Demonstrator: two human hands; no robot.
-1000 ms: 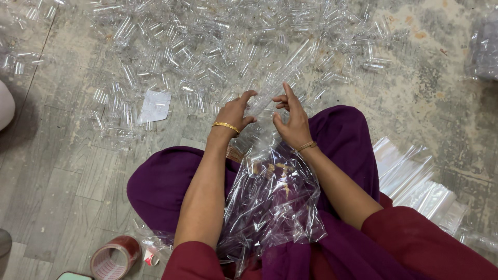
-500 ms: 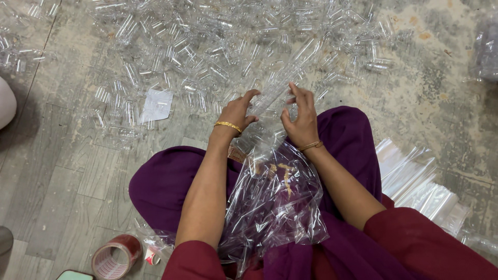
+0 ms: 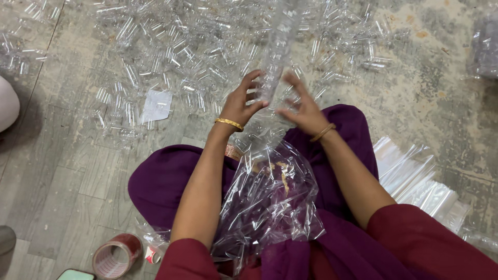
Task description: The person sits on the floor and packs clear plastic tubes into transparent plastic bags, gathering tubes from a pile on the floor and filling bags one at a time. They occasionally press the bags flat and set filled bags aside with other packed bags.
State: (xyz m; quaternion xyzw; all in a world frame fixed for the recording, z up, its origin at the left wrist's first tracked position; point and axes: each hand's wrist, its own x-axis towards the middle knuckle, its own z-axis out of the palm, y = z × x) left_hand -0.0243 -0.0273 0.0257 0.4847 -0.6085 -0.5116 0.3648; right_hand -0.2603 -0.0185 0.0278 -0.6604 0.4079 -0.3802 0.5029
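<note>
A big clear plastic bag [image 3: 270, 202] lies crumpled on the person's lap. A stack of flat clear bags [image 3: 420, 181] lies on the floor just right of the lap. A small white paper slip [image 3: 156, 106] lies on the floor, up and left of the lap. A dark phone screen [image 3: 75, 275] peeks in low and left of the lap.

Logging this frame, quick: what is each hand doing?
Left hand: closed on the long clear plastic sleeve of tubes.
Right hand: open, fingers spread beside that sleeve; contact unclear.
</note>
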